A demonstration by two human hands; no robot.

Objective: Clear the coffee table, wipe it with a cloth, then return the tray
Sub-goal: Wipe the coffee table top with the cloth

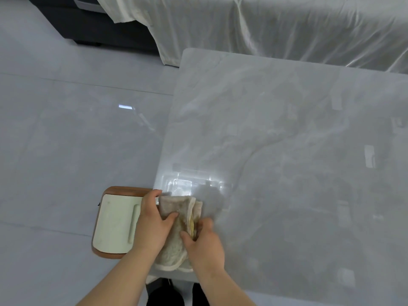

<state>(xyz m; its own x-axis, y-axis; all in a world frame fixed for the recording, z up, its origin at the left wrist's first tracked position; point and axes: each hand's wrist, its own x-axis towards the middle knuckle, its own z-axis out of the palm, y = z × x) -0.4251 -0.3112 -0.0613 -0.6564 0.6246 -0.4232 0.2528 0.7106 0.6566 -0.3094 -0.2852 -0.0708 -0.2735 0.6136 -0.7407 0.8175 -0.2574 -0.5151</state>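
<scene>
A beige cloth (176,244) with a pale hem lies folded at the near left corner of the glossy grey coffee table (276,140). My left hand (152,219) grips the cloth's left side, thumb on top. My right hand (203,241) holds its right edge, fingers tucked into the fold. A tray (114,224) with a wooden rim and a pale green inset sits on the floor just left of the table corner, partly hidden behind my left hand.
A sofa under a white cover (287,27) runs along the far side of the table. A dark piece of furniture (92,25) stands at the upper left. Shiny grey floor tiles (66,129) stretch out to the left.
</scene>
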